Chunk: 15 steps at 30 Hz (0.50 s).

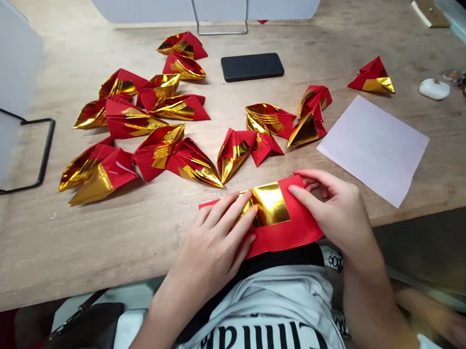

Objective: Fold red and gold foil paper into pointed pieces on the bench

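A red sheet with a gold rectangle [271, 202] lies at the table's front edge, its near part reaching over the edge. My left hand [223, 228] rests flat on its left part, fingers stretched out and covering some of the gold. At the sheet's upper right corner, my right hand [329, 201] pinches the red paper between thumb and fingers. Several folded red and gold paper pieces [129, 117] sit beyond my hands, on the left and in the middle. One more folded piece [373, 78] stands apart at the right.
A white square sheet [375, 149] lies right of my hands. A black phone [252, 67] is at the back middle, and a white earbud case [434, 89] at the far right. White panels on wire stands [222, 32] border the back and left of the wooden table [48, 242].
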Available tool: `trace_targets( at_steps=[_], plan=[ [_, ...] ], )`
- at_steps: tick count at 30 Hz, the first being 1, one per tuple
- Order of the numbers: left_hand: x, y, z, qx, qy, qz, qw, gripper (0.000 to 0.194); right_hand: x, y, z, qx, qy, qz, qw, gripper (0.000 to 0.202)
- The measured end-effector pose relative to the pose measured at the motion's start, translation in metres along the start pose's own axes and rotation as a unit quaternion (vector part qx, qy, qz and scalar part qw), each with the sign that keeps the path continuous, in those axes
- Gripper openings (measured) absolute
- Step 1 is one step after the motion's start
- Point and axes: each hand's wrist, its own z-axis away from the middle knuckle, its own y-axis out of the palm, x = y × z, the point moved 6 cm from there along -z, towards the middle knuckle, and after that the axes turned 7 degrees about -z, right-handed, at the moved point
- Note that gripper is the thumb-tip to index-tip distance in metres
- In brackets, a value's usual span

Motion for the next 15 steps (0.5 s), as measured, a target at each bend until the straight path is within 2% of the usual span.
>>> trace_targets(
  at_steps=[4,9,15],
  plan=[
    [0.003,0.001,0.000,0.009,-0.012,0.020,1.000,0.045,-0.003,-0.001,-0.001,0.000,-0.031,0.025,0.999,0.016],
    [0.003,-0.002,-0.002,0.019,-0.012,0.029,0.999,0.043,0.009,-0.002,0.003,-0.011,-0.112,0.038,0.993,0.007],
    [0.003,-0.003,-0.003,0.015,-0.004,0.023,1.000,0.041,0.010,0.000,-0.003,0.008,-0.099,0.042,0.994,0.027]
  ],
)
